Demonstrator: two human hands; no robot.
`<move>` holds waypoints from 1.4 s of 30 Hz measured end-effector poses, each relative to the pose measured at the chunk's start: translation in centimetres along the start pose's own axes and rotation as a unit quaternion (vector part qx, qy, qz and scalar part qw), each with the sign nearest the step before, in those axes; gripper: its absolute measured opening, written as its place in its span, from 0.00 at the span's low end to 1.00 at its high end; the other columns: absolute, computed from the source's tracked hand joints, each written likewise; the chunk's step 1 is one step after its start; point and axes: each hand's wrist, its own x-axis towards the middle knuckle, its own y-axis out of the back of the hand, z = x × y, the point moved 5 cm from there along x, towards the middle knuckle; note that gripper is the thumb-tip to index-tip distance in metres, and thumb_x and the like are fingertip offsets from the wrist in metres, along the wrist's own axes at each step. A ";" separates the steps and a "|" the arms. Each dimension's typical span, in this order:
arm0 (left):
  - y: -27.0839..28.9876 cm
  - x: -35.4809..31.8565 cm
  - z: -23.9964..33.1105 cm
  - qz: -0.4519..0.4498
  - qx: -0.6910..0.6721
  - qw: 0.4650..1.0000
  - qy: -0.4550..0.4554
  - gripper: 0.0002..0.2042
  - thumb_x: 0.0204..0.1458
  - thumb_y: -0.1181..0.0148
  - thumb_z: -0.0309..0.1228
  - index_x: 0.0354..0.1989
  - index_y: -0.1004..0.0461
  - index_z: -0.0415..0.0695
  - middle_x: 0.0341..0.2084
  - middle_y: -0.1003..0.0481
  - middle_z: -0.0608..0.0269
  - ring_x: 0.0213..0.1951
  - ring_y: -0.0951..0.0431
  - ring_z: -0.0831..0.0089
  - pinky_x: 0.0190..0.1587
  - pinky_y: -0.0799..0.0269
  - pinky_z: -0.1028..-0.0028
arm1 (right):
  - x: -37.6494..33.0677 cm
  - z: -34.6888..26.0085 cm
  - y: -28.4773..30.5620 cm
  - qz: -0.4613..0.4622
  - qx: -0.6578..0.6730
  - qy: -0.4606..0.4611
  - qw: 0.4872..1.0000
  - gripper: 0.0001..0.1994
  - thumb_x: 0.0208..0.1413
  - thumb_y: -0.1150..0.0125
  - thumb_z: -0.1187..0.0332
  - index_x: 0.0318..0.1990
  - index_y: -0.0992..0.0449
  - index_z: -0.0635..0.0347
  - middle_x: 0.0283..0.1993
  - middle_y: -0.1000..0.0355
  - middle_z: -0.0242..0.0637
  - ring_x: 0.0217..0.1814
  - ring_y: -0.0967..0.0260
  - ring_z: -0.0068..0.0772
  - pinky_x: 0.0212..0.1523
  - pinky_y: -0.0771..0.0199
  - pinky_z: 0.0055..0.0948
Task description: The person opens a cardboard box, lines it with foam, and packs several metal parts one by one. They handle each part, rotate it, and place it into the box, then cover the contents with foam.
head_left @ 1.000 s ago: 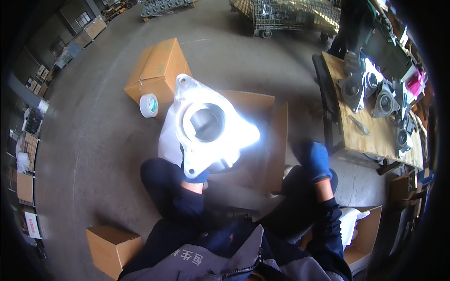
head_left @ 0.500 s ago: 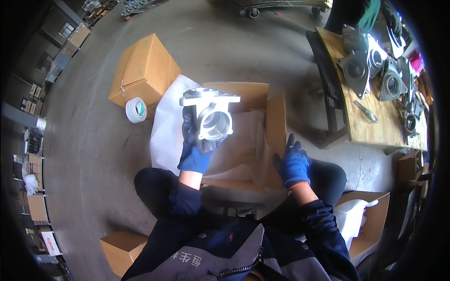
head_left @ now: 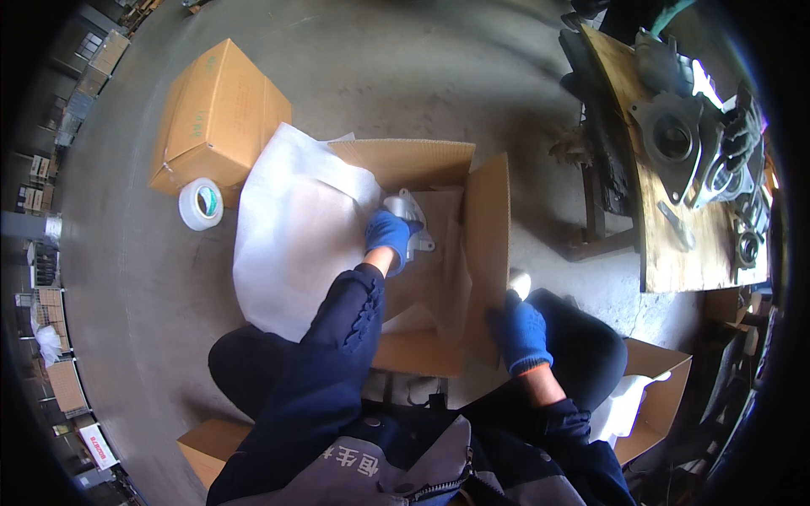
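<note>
My left hand, in a blue glove, reaches down inside the open cardboard box in front of me. It is closed on a silver metal casting with a flange, which sits low in the box. The glove hides part of the casting. A white foam sheet lines the box and drapes over its left side. My right hand, also gloved in blue, is just outside the box's right flap, by my knee. A bright, rounded spot shows at its fingertips; whether it is a held thing I cannot make out.
A closed carton and a tape roll are on the floor at the far left. A wooden table at the right carries several metal castings. Another open carton with white wrapping stands at the lower right.
My left hand has lowered the casting from above the box into it, my forearm now stretching over the near edge. My right hand has shifted slightly nearer to me. The view has shifted.
</note>
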 end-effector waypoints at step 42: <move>6.2 -2.6 -3.8 0.006 -0.351 0.927 -0.135 0.16 0.56 0.38 0.22 0.52 0.30 0.38 0.37 0.26 0.57 0.40 0.27 0.70 0.41 0.27 0.73 | 7.3 11.3 30.3 0.509 -0.223 0.130 0.821 0.39 0.52 0.40 0.68 0.73 0.49 0.53 0.58 0.32 0.47 0.63 0.34 0.46 0.73 0.47 0.44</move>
